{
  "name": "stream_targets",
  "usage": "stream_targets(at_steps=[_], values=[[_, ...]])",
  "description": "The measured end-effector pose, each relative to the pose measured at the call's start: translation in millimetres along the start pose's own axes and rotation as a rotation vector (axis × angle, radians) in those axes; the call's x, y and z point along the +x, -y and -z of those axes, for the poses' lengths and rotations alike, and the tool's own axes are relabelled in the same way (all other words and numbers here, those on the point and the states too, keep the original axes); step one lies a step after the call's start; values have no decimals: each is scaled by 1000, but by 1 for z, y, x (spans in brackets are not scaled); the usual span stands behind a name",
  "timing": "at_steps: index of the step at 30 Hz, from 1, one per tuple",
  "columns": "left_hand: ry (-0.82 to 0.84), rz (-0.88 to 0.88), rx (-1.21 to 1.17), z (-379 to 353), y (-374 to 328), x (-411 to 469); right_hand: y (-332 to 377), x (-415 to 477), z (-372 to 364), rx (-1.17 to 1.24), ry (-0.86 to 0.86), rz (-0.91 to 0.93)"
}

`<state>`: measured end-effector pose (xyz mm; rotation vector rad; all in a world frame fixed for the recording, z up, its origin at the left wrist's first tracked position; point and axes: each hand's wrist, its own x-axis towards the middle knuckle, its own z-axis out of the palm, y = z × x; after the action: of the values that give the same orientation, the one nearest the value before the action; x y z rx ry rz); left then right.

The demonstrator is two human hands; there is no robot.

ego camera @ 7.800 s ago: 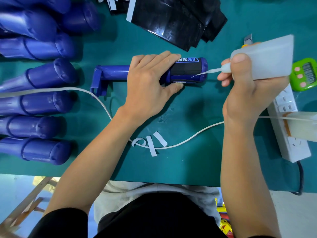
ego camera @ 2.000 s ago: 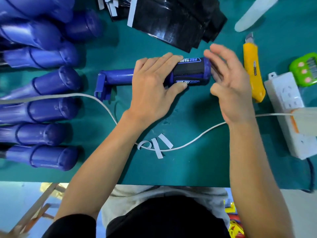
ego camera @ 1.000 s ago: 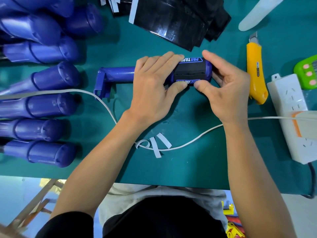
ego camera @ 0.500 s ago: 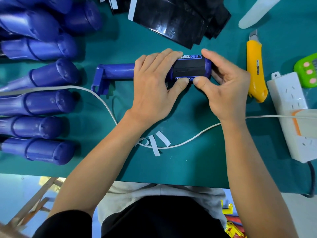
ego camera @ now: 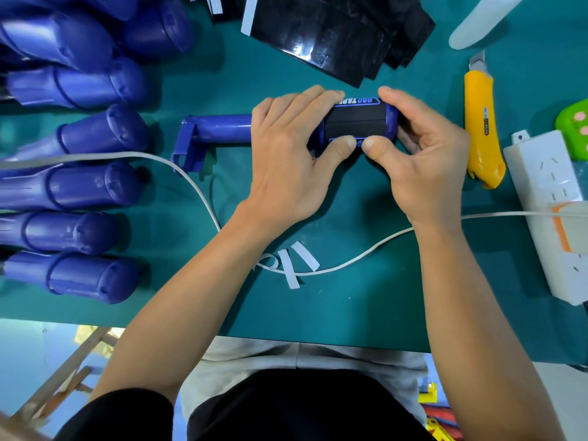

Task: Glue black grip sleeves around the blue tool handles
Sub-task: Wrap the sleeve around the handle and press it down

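Note:
A blue tool handle [ego camera: 222, 128] lies across the green mat, its thick end to the right. A black grip sleeve [ego camera: 354, 124] is wrapped round that thick end. My left hand [ego camera: 292, 160] grips the handle at the sleeve's left edge, thumb pressing on its near side. My right hand [ego camera: 423, 163] grips the sleeved end from the right, thumb beside the left thumb, fingers curled over the far side. A pile of black sleeves [ego camera: 331, 30] lies at the back. The white glue bottle [ego camera: 480, 23] lies at the back right.
Several bare blue handles [ego camera: 79, 186] lie in a row on the left. A yellow utility knife [ego camera: 480, 128] lies right of my right hand, then a white power strip [ego camera: 547, 202] and a green timer [ego camera: 576, 119]. A white cable [ego camera: 191, 176] and paper strips [ego camera: 296, 262] lie near.
The glue bottle was set down at the back right. My right hand came onto the sleeved end, and both thumbs have moved together on the sleeve's near edge.

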<state>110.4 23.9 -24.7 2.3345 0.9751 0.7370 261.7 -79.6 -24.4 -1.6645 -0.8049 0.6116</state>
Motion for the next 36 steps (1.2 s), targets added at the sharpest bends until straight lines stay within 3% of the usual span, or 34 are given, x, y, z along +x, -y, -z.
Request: stream_targets(at_steps=[14,36], values=[[36,76,-14,4,-8,-1,6,-3,-3,-4,-8,-28],[-70,136,-36,-2,-22,-4,7,-8,-6,29,-37,-39]])
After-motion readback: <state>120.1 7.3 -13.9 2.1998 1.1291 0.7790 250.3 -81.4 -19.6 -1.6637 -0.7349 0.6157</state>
